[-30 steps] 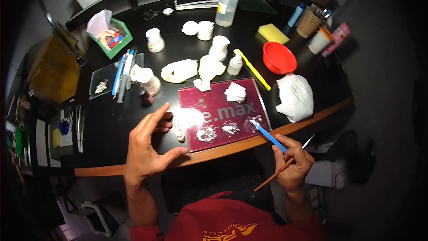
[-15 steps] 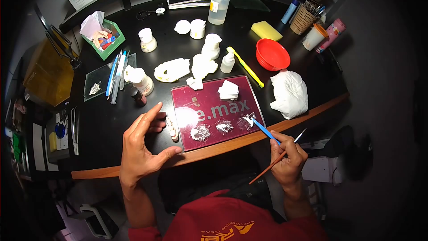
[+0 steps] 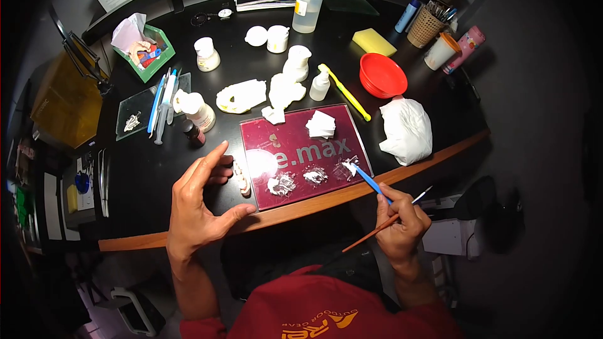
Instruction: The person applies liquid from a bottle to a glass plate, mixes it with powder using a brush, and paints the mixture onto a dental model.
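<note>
My right hand [image 3: 405, 226] grips a blue mixing spatula [image 3: 372, 184], its tip touching the rightmost white paste smear [image 3: 348, 169] on a maroon glass plate [image 3: 295, 127]. A brown-handled brush [image 3: 369, 237] lies crosswise in the same fingers, its pale tip pointing right. Two more white smears, one in the middle [image 3: 315, 176] and one at left [image 3: 281, 184], sit along the plate's near side. My left hand [image 3: 198, 207] rests open at the desk edge, thumb and fingers spread around a small row of model teeth [image 3: 241, 179] beside the plate, apparently not gripping it.
Folded white tissue [image 3: 321, 125] lies on the plate. Behind it stand a dropper bottle [image 3: 320, 86], crumpled tissues [image 3: 242, 96] and a yellow-green toothbrush [image 3: 345, 93]. A red bowl [image 3: 383, 76] and white bundle [image 3: 406, 132] are right; a jar [image 3: 200, 113] and small dark bottle [image 3: 193, 132] left.
The view shifts very slightly. The spatula tip stays at the right smear with a small movement, and the brush tilts a little with my right hand. My left hand holds its place.
</note>
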Demonstrator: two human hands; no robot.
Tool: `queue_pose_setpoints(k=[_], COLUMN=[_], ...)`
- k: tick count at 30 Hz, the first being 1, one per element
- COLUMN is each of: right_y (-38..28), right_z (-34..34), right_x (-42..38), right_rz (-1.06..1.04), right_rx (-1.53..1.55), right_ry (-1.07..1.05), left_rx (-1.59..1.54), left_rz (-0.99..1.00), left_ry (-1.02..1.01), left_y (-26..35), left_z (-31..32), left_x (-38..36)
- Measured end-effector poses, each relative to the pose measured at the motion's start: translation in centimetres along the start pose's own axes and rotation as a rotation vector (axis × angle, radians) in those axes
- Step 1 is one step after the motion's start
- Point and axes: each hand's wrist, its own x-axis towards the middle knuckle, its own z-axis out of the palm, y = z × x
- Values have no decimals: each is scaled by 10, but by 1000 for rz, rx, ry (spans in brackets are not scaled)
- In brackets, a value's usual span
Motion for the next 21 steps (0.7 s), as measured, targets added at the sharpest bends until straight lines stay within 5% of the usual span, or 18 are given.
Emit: queue_pose_setpoints(k=[12, 21], right_y=[12, 63], right_z=[-3, -15], right_x=[11, 41], right_rz=[-34, -133], right_rx=[60, 316], right_ry=[65, -146], left_rx=[2, 6], left_rz=[2, -6], left_ry=[0, -2], left_y=[0, 0], left_z=[0, -1], left_x=[0, 1])
